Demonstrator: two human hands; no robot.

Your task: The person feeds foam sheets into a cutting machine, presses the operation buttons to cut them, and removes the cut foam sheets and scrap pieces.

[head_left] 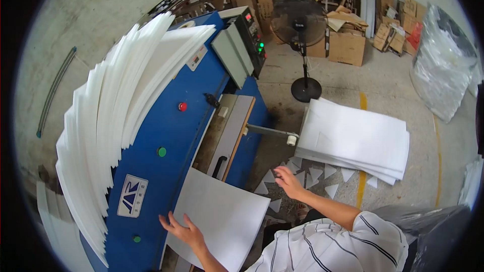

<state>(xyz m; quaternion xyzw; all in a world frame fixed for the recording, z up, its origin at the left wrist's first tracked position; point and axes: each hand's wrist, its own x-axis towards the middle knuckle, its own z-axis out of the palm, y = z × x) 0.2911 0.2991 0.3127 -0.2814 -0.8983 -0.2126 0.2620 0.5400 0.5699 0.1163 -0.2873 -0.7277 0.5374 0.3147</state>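
A white foam sheet (pixel 219 209) lies slightly curved on the work surface of a blue machine (pixel 166 126). My left hand (pixel 185 231) is over the sheet's left edge beside the blue panel, its fingers spread and holding nothing. Whether it touches the sheet I cannot tell. My right hand (pixel 289 182) is in the air past the sheet's right corner, fingers apart and nothing in them. Beneath it, small white triangular pieces (pixel 331 190) are scattered on the floor. A black handle (pixel 219 166) stands just beyond the sheet's far edge.
Many white sheets (pixel 96 116) lean fanned out on the machine's top. A stack of white sheets (pixel 358 133) is at right, near a metal arm (pixel 269 131). Beyond are a control box (pixel 242 45), a standing fan (pixel 305 88), cardboard boxes (pixel 347 48) and a plastic-wrapped bundle (pixel 443 65).
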